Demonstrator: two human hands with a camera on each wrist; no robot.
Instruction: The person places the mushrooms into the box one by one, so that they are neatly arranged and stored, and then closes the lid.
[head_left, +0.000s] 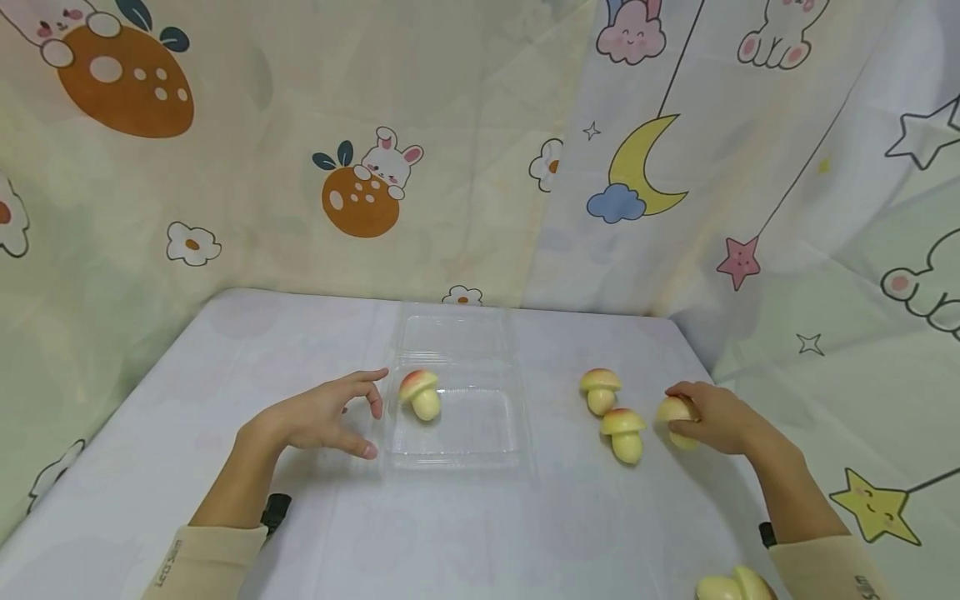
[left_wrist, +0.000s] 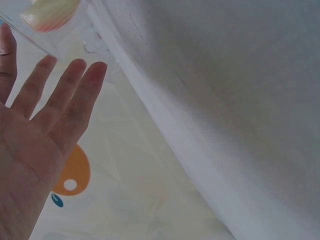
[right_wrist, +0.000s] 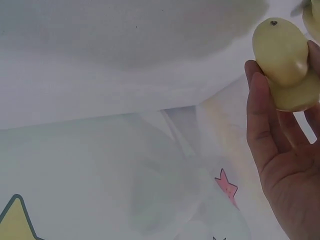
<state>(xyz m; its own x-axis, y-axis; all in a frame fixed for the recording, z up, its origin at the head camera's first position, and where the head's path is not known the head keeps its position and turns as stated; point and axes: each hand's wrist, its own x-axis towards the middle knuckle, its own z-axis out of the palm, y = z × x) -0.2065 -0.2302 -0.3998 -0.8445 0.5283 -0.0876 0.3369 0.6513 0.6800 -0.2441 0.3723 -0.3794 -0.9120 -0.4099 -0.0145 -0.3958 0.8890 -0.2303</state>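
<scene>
The right hand grips a toy mushroom on the table, at 3 o'clock from two loose mushrooms. The left hand, fingers relaxed and spread, rests at 9 o'clock of the clear tray, which holds one mushroom.

My left hand lies low with fingers straight and spread; my right hand curls its fingers in a grip, forearms angled inward.

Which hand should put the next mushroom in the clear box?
Probably the right hand: it already grips a mushroom. The left hand lies open beside the clear box, holding nothing.
</scene>
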